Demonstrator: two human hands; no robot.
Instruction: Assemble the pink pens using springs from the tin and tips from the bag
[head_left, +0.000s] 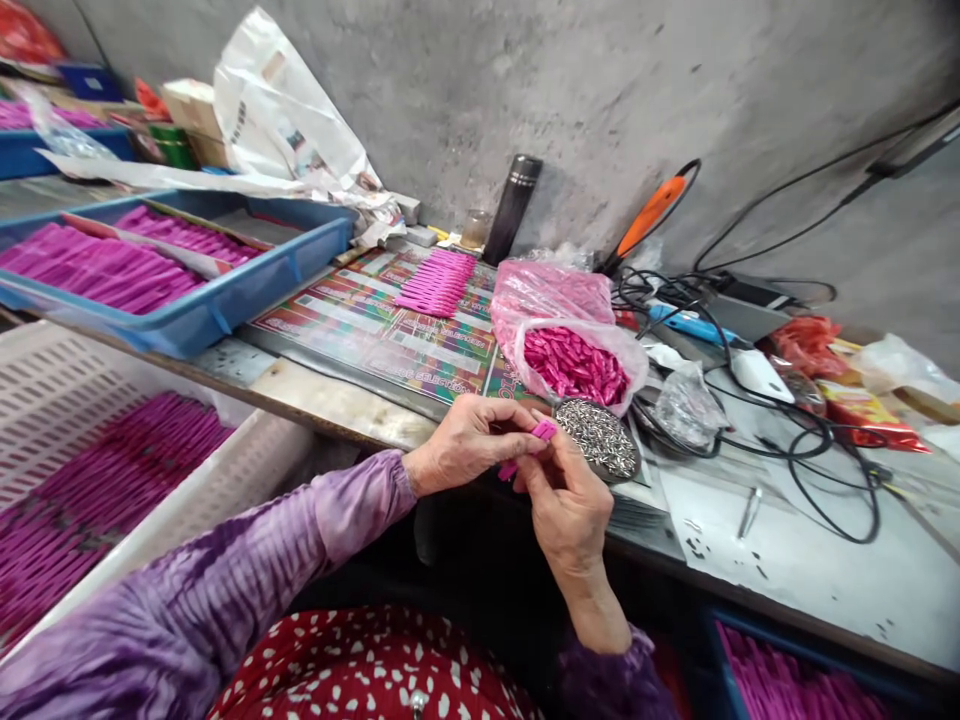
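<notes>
Head view: our left hand (474, 440) and right hand (574, 500) pinch the pink piece (545, 430) between fingertips; a slack grip could drop it among the metal bits (600, 440).

Hands (472, 445) (574, 505): 2. Pink item (545, 430) between them: at least 1, partly hidden. Blue trays (184, 335) (22, 160) (716, 650): 3, left, far left, near right. White basket (67, 370): 1. Pink bag (551, 285): 1. Dish (637, 467) of metal pins (595, 438): 1; pins uncountable. Row of pink strips (436, 283): 1. Black flask (514, 210): 1. Orange-handled tool (651, 215): 1.
</notes>
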